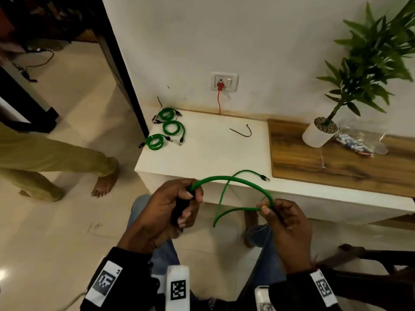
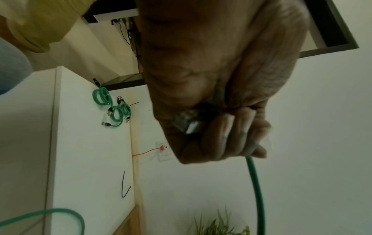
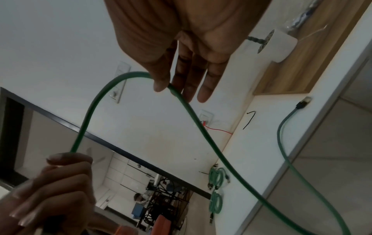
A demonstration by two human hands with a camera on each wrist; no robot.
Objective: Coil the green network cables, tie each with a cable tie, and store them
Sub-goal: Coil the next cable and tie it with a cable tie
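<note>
A loose green network cable [image 1: 231, 178] arcs in the air between my two hands, in front of the white table [image 1: 208, 158]. My left hand [image 1: 190, 198] grips one end in a fist, and its plug [image 2: 187, 123] shows inside the curled fingers. My right hand [image 1: 267, 208] pinches the cable between thumb and fingers [image 3: 167, 85]. From there the cable loops down and back up to the table's front edge, where its other plug [image 1: 265, 178] lies. Three coiled green cables [image 1: 173, 127] lie at the table's back left. A black cable tie [image 1: 242, 132] lies mid-table.
A wooden top [image 1: 336, 160] adjoins the table on the right, bearing a potted plant [image 1: 318, 134] and a clear plastic bag [image 1: 357, 142]. A wall socket [image 1: 222, 83] holds a red plug. Another person's legs [image 1: 56, 158] stand on the floor at left.
</note>
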